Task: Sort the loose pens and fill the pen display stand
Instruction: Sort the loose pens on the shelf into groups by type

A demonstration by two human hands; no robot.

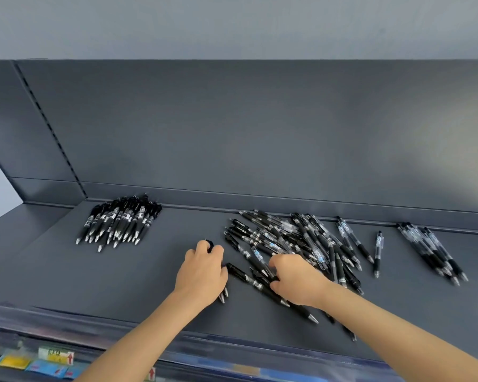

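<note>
Gripping a bundle of black plastic click pens [223, 295] in my left hand [202, 271], two tips showing below it, I am pinching one more black pen [243, 275] with my right hand [295, 282]. It is lying slantwise between both hands, clip end toward the left. Three piles are sitting on the dark grey metal shelf [122, 271]: a sorted black heap [119, 221], a tangled loose heap [287, 241] and a clear-barrelled heap [431, 249], each too dense to count.

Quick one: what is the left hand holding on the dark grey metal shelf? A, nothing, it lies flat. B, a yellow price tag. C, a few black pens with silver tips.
C: the left hand is curled round a few black pens, their silver tips poking out below the palm; the right hand pinches a black pen in the loose pile.
</note>
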